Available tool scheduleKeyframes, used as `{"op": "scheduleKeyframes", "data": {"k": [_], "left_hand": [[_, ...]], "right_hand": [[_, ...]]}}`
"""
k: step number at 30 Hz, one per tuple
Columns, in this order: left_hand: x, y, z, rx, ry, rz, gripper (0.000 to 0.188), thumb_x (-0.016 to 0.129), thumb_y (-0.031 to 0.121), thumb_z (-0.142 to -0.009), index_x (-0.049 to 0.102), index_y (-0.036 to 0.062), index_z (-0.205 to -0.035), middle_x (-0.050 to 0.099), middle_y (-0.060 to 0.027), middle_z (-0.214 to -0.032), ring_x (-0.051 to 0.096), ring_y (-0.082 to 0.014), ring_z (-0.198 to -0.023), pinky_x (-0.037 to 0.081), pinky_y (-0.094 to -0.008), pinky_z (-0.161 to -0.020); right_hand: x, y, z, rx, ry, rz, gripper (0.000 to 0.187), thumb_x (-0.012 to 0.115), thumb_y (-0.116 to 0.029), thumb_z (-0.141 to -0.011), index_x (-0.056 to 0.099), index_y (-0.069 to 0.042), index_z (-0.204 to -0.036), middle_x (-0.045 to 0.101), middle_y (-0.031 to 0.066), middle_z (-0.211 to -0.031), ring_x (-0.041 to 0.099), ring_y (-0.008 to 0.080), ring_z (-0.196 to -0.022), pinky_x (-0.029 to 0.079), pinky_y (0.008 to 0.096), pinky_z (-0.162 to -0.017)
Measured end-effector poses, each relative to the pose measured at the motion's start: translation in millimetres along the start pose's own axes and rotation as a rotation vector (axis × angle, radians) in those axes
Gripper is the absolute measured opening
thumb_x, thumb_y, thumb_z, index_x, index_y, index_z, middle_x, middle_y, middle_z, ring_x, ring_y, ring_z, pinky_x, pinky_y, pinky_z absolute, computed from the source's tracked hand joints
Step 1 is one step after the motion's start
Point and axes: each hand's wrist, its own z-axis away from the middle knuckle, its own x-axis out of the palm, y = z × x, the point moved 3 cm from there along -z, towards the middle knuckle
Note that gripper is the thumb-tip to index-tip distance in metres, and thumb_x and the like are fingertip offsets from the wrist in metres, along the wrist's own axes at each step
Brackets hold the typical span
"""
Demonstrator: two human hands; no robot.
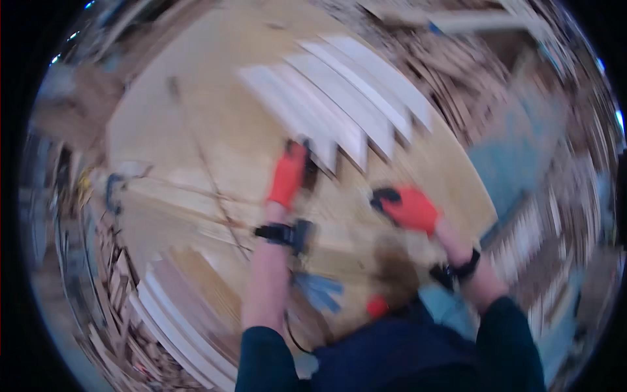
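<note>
My left hand [289, 175], in a red glove with dark fingertips, is at the near end of the white slats [339, 88]. Its fingers are smeared by motion beside a dark shape, and I cannot tell whether it grips anything. The slats lie side by side at a slant on a large wooden board [215, 124], their near ends cut to points. To the right, my right hand [411, 208] is over the board, apart from the slats. Its dark-tipped fingers look curled together, and what they hold, if anything, is hidden.
More long strips [186, 307] are stacked at the lower left. Blue-grey pieces [317, 291] and a small red object [377, 307] are near my body. A blue clamp [114, 194] is at the board's left edge. Wood offcuts [450, 85] surround the board.
</note>
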Motion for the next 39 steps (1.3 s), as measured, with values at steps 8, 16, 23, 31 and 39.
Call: {"op": "scheduleKeyframes", "data": {"k": [8,16,23,31,39], "left_hand": [[18.1,17.8,134.7,0.010,-0.078,0.017,0.040,0.063,0.017,-0.098,0.061,-0.0013,-0.133,0.070,-0.0081,-0.112,0.066,-0.0119,-0.092,0.054,-0.0268,-0.082],[76.1,94.7,267.4,0.224,-0.214,-0.361,0.039,0.070,0.012,-0.090,0.066,0.0027,-0.127,0.072,-0.0144,-0.119,0.070,-0.0246,-0.109,0.051,-0.0358,-0.096],[-13.8,32.8,372.5,-0.151,0.113,-0.403,0.029,0.063,0.019,-0.096,0.071,0.0006,-0.117,0.074,-0.0032,-0.085,0.061,-0.0077,-0.071,0.050,-0.0258,-0.065],[-54.0,-12.4,545.7,-0.481,0.436,-0.141,0.030,0.062,0.022,-0.097,0.071,-0.0011,-0.114,0.073,-0.0020,-0.089,0.057,-0.0055,-0.070,0.046,-0.0243,-0.062],[-58.9,-60.1,637.8,-0.399,0.751,-0.125,0.021,0.067,0.022,-0.092,0.071,0.0059,-0.106,0.062,0.0014,-0.074,0.055,-0.0058,-0.063,0.045,-0.0254,-0.058]], "right_hand": [[-25.7,63.0,43.3,-0.076,0.281,-0.183,0.040,0.058,-0.047,-0.097,0.067,-0.007,-0.097,0.070,0.0155,-0.086,0.068,0.0329,-0.080,0.052,0.0441,-0.078],[9.1,33.7,41.8,-0.312,0.249,-0.109,0.045,0.059,-0.046,-0.095,0.069,-0.009,-0.118,0.073,0.0183,-0.105,0.068,0.0369,-0.099,0.052,0.0460,-0.090],[29.2,94.9,45.4,-0.571,0.468,-0.379,0.034,0.065,-0.017,-0.094,0.068,-0.004,-0.125,0.073,0.0165,-0.115,0.070,0.0246,-0.107,0.052,0.0343,-0.095],[48.1,121.3,15.4,-0.615,0.422,-0.408,0.035,0.056,-0.001,-0.096,0.063,0.002,-0.130,0.071,0.0118,-0.122,0.067,0.0177,-0.111,0.048,0.0297,-0.100],[35.7,137.3,15.6,-0.575,0.422,-0.283,0.038,0.051,0.000,-0.098,0.061,0.001,-0.135,0.068,0.0097,-0.128,0.064,0.0174,-0.117,0.047,0.0305,-0.103]]}}
